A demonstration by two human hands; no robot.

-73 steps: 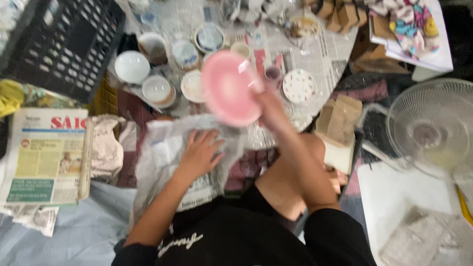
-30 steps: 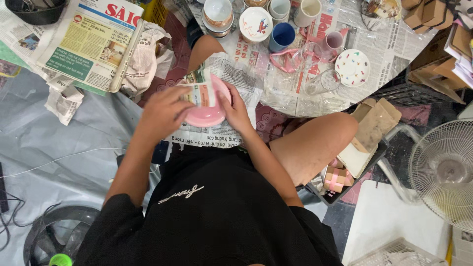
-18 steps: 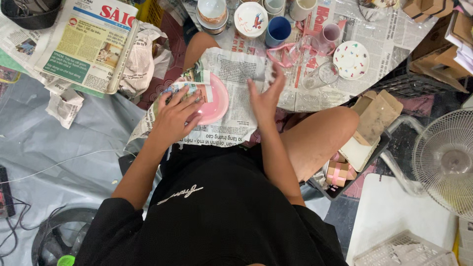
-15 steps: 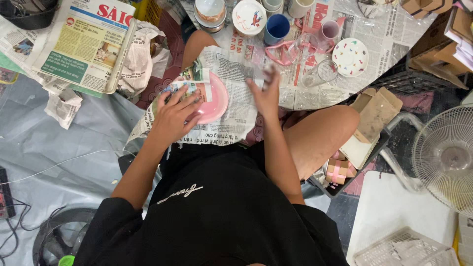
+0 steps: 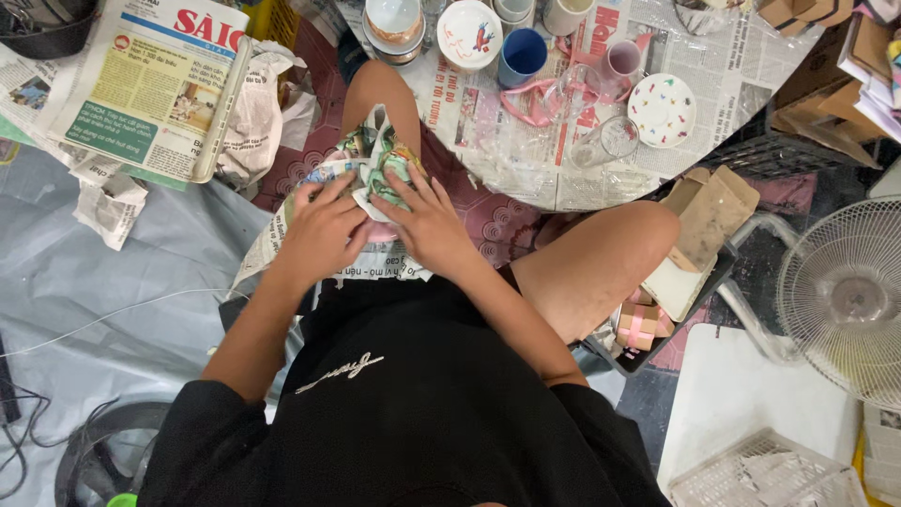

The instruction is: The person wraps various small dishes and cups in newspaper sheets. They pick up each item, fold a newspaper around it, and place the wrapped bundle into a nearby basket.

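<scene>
I sit on the floor with a sheet of newspaper (image 5: pixel 380 164) bundled on my lap; the pink plate is hidden inside it. My left hand (image 5: pixel 319 235) presses the left side of the bundle, fingers spread over the folded paper. My right hand (image 5: pixel 427 221) presses the right side, fingertips on the crumpled top folds. Both hands touch the wrapped bundle and almost meet in the middle.
Ahead on spread newspaper stand a blue cup (image 5: pixel 522 54), a pink cup (image 5: pixel 622 59), a dotted white plate (image 5: pixel 662 110), stacked bowls (image 5: pixel 394 23) and a clear glass (image 5: pixel 605 141). A newspaper stack (image 5: pixel 155 89) lies left, cardboard boxes (image 5: pixel 709 211) and a fan (image 5: pixel 849 296) right.
The pink plate was laid on the newspaper sheet in my lap; the paper has since been folded over it, and both hands have come together on the bundle.
</scene>
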